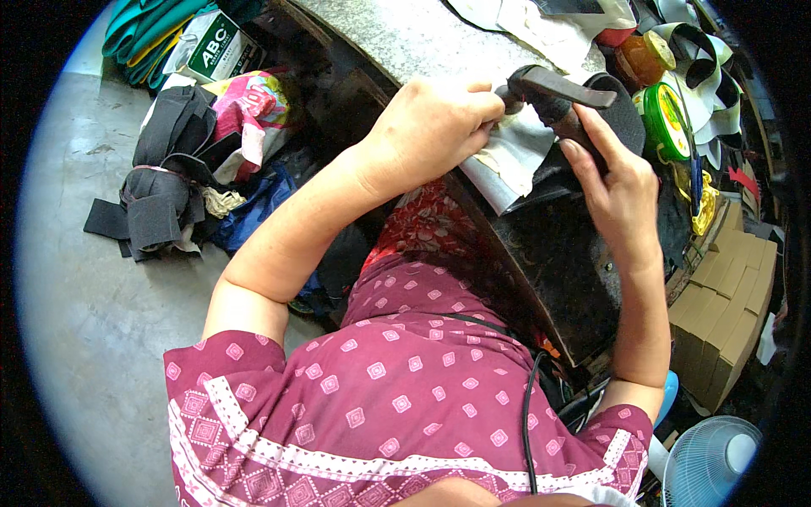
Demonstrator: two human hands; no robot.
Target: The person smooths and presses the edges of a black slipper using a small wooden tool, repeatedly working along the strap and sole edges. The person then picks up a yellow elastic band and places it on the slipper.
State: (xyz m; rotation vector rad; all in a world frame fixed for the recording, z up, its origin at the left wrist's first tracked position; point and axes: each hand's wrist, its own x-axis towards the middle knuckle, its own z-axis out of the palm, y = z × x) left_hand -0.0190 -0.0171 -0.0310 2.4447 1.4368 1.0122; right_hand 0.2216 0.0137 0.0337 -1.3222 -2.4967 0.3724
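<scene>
In my right hand (621, 182) is the handle of a dark metal hammer (562, 87), its curved claw end pointing right. Close by, my left hand (439, 131) is closed, its thumb and fingers drawn together beside the hammer's round face. Whatever those fingers pinch is hidden. Under both hands a grey-white sheet of material (504, 169) lies at the worktable's edge, with a paler piece on top. Black fabric (623, 114) lies behind and to the right of the hammer.
The speckled worktop (372, 25) stretches away from me. Jars, a green-lidded tub (666, 122) and strips crowd the right. A stack of brown cardboard (725, 291) and a fan (714, 460) stand lower right. Bundled black strips (160, 198) lie on the left floor.
</scene>
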